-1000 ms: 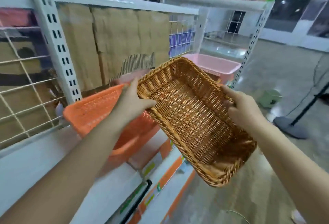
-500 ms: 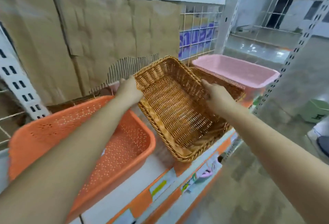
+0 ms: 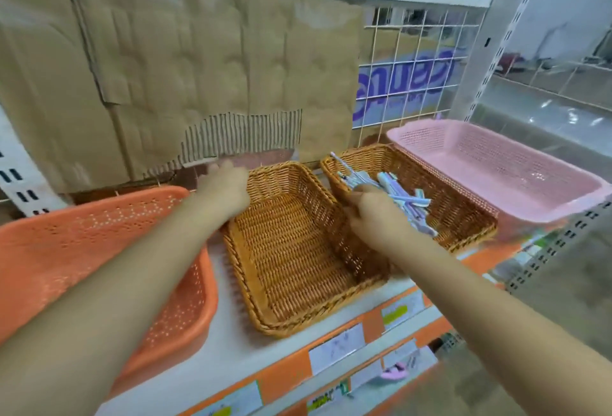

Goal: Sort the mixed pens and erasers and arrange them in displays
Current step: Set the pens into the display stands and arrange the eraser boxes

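Note:
An empty tan wicker basket [image 3: 291,250] stands on the white shelf between the other baskets. My left hand [image 3: 228,189] holds its far left corner, the fingers blurred behind the rim. My right hand [image 3: 372,213] grips its right rim with curled fingers. Right beside it is a second wicker basket [image 3: 463,213] holding several pens [image 3: 402,199] in pale blue and purple, partly hidden by my right hand. I can pick out no erasers.
An orange plastic basket [image 3: 99,250] sits at the left and a pink plastic basket [image 3: 496,164] at the right, overhanging the shelf edge. Cardboard [image 3: 182,78] and a wire grid [image 3: 414,68] back the shelf. Price labels line the orange shelf front [image 3: 331,349].
The wicker basket has come down from a tilted hold in the air onto the shelf beside the basket with pens. Both hands stayed on its rim.

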